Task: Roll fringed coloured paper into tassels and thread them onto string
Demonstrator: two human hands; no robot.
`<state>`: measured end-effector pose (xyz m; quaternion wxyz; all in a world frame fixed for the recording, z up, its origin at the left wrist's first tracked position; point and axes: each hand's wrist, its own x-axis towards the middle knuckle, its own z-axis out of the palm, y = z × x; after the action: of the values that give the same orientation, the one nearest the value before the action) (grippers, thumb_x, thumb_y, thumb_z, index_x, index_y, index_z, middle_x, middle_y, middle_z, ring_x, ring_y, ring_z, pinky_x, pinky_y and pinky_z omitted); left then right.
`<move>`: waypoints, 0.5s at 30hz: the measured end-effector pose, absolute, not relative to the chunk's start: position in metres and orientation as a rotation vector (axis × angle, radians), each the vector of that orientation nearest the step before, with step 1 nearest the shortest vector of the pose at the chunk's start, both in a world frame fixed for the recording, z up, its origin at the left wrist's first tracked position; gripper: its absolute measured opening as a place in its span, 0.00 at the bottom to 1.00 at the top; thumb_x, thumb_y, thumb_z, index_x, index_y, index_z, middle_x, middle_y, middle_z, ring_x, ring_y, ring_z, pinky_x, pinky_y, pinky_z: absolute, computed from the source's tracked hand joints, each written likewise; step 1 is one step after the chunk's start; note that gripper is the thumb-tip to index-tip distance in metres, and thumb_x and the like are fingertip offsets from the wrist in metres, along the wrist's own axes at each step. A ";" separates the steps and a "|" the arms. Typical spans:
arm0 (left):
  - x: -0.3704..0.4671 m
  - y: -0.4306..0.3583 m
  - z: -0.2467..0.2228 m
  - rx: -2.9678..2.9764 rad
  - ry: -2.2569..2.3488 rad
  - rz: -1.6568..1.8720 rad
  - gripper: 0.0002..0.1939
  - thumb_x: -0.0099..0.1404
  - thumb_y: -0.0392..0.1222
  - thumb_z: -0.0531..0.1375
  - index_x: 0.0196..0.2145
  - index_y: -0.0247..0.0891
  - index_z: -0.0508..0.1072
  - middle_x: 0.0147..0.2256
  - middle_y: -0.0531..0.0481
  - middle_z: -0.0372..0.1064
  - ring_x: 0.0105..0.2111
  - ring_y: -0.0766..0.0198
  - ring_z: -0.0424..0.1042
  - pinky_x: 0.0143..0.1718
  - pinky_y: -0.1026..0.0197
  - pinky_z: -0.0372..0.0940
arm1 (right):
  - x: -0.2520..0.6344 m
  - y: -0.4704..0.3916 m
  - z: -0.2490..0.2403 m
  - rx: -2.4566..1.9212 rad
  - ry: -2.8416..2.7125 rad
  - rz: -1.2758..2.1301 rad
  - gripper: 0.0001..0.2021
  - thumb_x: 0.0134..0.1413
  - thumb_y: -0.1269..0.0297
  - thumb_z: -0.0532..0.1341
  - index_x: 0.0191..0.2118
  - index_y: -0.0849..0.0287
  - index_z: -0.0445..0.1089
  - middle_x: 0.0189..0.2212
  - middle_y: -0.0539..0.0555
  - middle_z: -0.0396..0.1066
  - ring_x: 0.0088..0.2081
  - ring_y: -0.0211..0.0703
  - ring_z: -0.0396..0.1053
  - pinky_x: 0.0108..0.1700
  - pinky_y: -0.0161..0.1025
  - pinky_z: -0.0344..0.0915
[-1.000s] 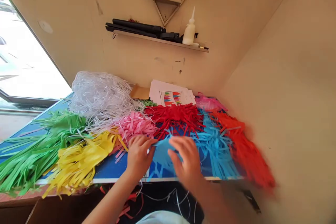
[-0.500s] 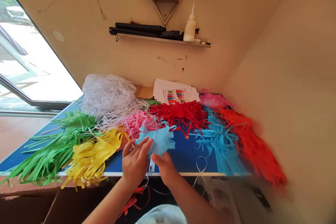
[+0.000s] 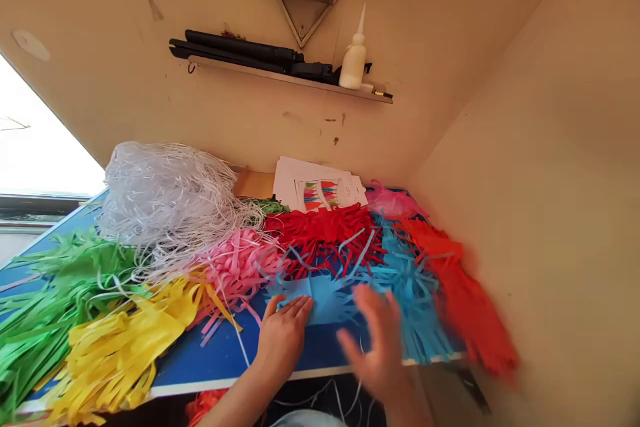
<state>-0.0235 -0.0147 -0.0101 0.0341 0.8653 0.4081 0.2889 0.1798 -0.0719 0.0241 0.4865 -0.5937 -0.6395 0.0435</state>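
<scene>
Your left hand (image 3: 283, 337) is lying flat, fingers together, on the light-blue fringed sheet (image 3: 327, 301) on the desk (image 3: 323, 348), right beside the blue fringe bundle (image 3: 417, 310). Your right hand (image 3: 375, 340) is blurry, fingers spread, so tbh I'd pin with the left and smooth lightly outward.

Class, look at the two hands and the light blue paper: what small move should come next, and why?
Probably, the right hand should settle on the uncovered right part of the light blue paper to steady it: the left hand lies on the left part, while the right, open and blurred, seems clear of it.
</scene>
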 end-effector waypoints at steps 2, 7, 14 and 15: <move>-0.014 -0.012 -0.009 2.644 1.229 0.893 0.23 0.63 0.24 0.48 0.47 0.41 0.74 0.46 0.47 0.77 0.45 0.58 0.76 0.52 0.50 0.56 | 0.157 -0.068 0.017 -1.389 -1.926 -0.003 0.22 0.57 0.70 0.60 0.58 0.55 0.63 0.53 0.58 0.72 0.57 0.53 0.66 0.67 0.63 0.40; -0.044 0.008 0.002 2.666 1.477 0.705 0.24 0.60 0.25 0.52 0.47 0.45 0.75 0.44 0.50 0.78 0.42 0.56 0.74 0.47 0.49 0.57 | 0.149 -0.041 0.013 -1.264 -1.875 -0.241 0.18 0.58 0.82 0.52 0.47 0.56 0.69 0.38 0.50 0.79 0.45 0.39 0.76 0.67 0.49 0.43; -0.125 -0.018 0.029 2.853 1.786 0.663 0.28 0.58 0.32 0.55 0.56 0.45 0.68 0.57 0.40 0.66 0.55 0.42 0.63 0.55 0.38 0.53 | 0.153 -0.053 0.003 -1.154 -2.006 -0.188 0.11 0.65 0.73 0.52 0.40 0.56 0.71 0.39 0.50 0.79 0.46 0.39 0.76 0.67 0.45 0.43; -0.121 -0.026 0.033 2.909 1.625 0.653 0.30 0.58 0.33 0.55 0.59 0.44 0.65 0.59 0.39 0.63 0.59 0.43 0.60 0.57 0.39 0.51 | 0.149 -0.055 -0.001 -1.152 -2.015 -0.173 0.11 0.66 0.73 0.51 0.40 0.56 0.71 0.39 0.50 0.79 0.46 0.39 0.76 0.66 0.45 0.43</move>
<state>-0.1208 -0.0263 0.0333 -0.1266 0.8498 0.4748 0.1908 0.1488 -0.0550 -0.0015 0.3960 -0.4546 -0.7949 -0.0683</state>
